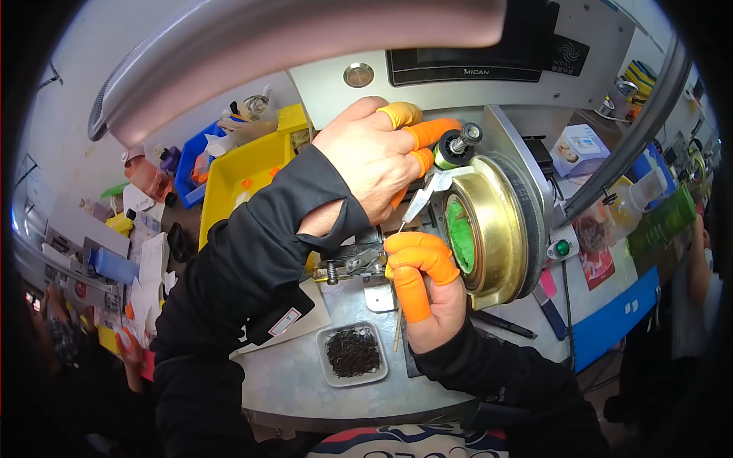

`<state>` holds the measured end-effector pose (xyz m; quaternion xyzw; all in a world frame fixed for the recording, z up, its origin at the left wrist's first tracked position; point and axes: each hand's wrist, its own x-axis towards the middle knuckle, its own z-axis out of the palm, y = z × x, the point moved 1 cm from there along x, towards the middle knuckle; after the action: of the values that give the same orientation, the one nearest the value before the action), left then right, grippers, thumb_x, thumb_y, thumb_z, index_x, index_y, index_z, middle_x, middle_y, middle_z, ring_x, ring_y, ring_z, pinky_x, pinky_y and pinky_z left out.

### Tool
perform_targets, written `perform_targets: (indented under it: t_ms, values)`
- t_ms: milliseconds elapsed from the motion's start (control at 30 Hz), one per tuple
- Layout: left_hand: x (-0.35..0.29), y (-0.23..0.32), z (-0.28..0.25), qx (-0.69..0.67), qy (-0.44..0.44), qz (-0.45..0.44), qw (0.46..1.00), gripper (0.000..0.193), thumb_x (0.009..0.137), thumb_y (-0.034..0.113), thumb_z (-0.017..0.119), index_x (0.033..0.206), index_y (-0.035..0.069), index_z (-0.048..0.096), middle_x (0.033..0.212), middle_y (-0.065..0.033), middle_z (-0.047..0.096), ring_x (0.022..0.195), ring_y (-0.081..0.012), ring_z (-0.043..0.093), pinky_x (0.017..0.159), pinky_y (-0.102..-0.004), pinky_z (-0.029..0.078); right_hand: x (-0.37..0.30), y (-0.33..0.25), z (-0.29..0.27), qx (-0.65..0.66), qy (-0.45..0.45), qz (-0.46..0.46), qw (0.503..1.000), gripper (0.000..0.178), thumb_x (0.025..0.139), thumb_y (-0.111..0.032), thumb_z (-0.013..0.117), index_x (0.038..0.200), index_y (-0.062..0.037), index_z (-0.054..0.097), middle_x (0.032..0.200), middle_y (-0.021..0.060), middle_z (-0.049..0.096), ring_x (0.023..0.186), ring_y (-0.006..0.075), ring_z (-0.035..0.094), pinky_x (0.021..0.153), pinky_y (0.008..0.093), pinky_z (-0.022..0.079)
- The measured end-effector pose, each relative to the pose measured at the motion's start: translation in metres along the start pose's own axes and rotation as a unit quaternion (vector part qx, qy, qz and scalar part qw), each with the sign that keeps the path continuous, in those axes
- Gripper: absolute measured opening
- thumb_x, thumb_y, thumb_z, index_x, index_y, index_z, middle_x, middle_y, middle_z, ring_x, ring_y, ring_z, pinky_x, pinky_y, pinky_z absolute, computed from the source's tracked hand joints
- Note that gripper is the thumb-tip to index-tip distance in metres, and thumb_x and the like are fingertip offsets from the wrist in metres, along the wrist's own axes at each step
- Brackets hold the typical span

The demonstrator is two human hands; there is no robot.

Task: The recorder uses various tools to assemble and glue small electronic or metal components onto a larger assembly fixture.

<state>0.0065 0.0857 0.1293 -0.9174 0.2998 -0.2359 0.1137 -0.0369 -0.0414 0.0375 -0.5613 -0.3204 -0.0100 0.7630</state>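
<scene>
My left hand (366, 156), with orange and yellow finger covers, reaches over the machine. Its fingers curl beside a black roller with a metal knob (468, 138), and the thumb is mostly hidden. Below it, my right hand (430, 286) has thumb and fingers pinched together in orange covers. A thin pin-like tip (402, 226) shows just above that pinch, under a silver pointed part (418, 204); what the fingers hold is hidden. To the right of both hands stands a brass-coloured wheel (495, 240) with a green inner face (460, 237).
A white dish (322, 365) of small dark pieces sits near the front edge, beside a thin stick (397, 332). Left of the machine are a spring-loaded metal mechanism (355, 265) and a yellow bin (217, 191). A black pen-like tool (504, 324) and a blue board (617, 319) lie right.
</scene>
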Motion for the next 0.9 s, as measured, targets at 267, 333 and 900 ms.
perform_targets:
  t_ms: [267,333,900]
  values:
    - [-0.021,-0.005,-0.005,-0.119,0.175,0.105,0.972,0.023,0.048,0.002,0.059,0.069,0.002,0.051,0.092,-0.0146,0.056,0.078,-0.0272,0.055,0.068,-0.0375,0.045,-0.012,-0.013,-0.006,0.008,-0.031,0.022,0.999,0.007,0.076,0.001,0.048,0.082,-0.0011,0.05,0.089,0.0125,0.053,0.08,0.022,0.051,0.073,0.0278,0.039]
    - [-0.032,0.001,-0.013,-0.155,0.193,0.064,0.967,0.026,0.047,0.0,0.059,0.071,0.002,0.052,0.089,-0.0166,0.056,0.071,-0.0281,0.056,0.068,-0.0379,0.044,-0.017,-0.018,-0.009,-0.024,-0.062,0.003,0.998,0.006,0.076,0.002,0.048,0.081,-0.0012,0.049,0.089,0.0124,0.053,0.079,0.022,0.051,0.072,0.0275,0.04]
    - [-0.084,0.047,-0.021,-0.825,0.312,-0.179,0.437,0.017,0.078,0.008,0.045,0.092,-0.001,0.049,0.107,-0.0211,0.047,0.101,-0.0298,0.045,0.088,-0.0391,0.035,-0.042,-0.047,-0.016,-0.137,-0.204,-0.115,0.963,0.027,0.067,0.0,0.058,0.093,-0.0049,0.055,0.104,0.0135,0.048,0.086,0.0262,0.051,0.072,0.0309,0.042]
